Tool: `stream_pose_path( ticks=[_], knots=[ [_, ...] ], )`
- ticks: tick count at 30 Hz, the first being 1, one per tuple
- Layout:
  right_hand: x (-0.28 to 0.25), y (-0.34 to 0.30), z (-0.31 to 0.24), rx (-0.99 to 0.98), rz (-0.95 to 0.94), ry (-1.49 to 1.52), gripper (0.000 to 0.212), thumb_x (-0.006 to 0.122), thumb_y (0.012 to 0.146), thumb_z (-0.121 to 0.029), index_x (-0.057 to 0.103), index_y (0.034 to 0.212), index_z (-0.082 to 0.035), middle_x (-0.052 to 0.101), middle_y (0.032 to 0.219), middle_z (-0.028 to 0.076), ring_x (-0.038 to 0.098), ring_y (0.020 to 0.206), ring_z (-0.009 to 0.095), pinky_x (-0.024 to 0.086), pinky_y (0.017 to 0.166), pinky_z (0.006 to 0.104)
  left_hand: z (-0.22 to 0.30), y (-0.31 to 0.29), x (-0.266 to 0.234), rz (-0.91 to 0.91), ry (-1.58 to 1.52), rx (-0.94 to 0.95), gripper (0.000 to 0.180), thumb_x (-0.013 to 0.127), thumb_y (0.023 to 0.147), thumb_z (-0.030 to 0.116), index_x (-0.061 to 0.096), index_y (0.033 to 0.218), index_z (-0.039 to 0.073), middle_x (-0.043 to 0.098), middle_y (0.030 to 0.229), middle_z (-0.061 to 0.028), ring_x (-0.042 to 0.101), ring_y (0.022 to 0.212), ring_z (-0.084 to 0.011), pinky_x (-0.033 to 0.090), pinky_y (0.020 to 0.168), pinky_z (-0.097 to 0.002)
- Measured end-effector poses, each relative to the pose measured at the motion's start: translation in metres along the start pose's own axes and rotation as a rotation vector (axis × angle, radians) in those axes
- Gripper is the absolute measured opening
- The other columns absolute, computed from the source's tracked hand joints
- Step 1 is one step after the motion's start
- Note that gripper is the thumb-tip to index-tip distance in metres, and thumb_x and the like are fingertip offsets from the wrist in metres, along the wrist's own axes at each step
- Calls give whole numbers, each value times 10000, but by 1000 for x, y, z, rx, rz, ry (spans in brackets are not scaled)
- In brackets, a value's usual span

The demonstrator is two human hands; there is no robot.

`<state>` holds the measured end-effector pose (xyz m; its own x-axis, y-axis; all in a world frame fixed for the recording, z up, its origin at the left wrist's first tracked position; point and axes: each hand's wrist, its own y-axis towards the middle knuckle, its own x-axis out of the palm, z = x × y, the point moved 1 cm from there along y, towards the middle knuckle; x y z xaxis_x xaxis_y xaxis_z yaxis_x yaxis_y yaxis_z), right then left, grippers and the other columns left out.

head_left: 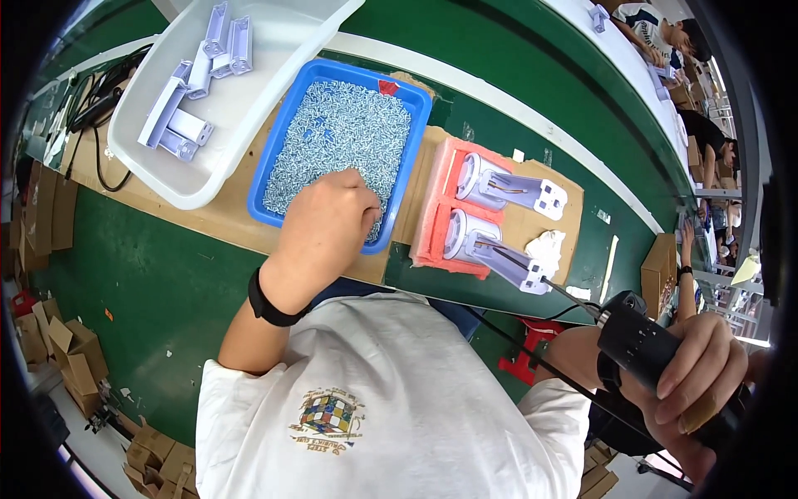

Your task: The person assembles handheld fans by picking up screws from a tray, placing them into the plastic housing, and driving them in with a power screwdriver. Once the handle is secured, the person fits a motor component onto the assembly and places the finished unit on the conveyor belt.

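My left hand reaches into a blue tray filled with small silvery screws. Its fingers are curled together at the screws, and whatever they pinch is hidden. My right hand is wrapped round a black electric screwdriver. The long bit points left, its tip at the end of the nearer pale-purple plastic part; whether it touches a screw cannot be made out. A matching part lies just beyond. The round ends of both parts sit in a red foam holder.
A translucent white bin with several pale-purple parts stands at the left on cardboard. Crumpled white material lies beside the nearer part. A black cord runs near my right arm. Other people work at the far right.
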<state>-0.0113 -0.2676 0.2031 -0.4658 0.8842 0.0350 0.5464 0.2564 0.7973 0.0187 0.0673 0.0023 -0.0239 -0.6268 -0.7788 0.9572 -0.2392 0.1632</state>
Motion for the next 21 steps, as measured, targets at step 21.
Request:
stream_pose_path(
  ticks=[21],
  knots=[
    [-43, -58, -46, -7, 214, 146, 503, 839, 846, -455, 581, 985, -46, 643, 769, -68, 635, 590, 23, 526, 857, 145, 61, 17, 29, 209, -505, 469, 206, 794, 739, -48, 768, 933, 16, 749, 914, -93, 735, 742, -213, 580, 612, -288]
  ],
)
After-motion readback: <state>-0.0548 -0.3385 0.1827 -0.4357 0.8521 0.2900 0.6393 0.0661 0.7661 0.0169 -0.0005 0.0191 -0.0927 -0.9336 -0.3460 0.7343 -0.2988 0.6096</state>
